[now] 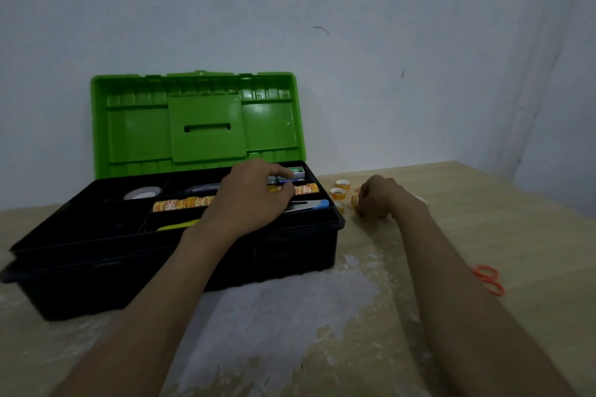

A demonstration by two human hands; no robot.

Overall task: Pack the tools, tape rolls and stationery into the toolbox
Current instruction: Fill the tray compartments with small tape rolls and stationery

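Note:
A black toolbox (96, 271) with an upright green lid (196, 119) stands open on the table. Its top tray holds a row of small orange tape rolls (180, 204), a white tape roll (142, 193), a white and green box (297, 171), a blue-tipped cutter (309, 205) and a yellow-green tool (177, 226). My left hand (251, 196) reaches into the tray, fingertips pinching a small orange roll in that row. My right hand (377, 198) rests on the table right of the box, fingers curled around a small orange tape roll (354, 200). Loose orange rolls (338, 193) lie beside it.
Orange-handled scissors (488, 279) lie at the right, partly hidden by my right forearm. The wooden tabletop (483, 219) has a worn white patch (283, 309) in front of the box. A pale wall stands close behind the toolbox.

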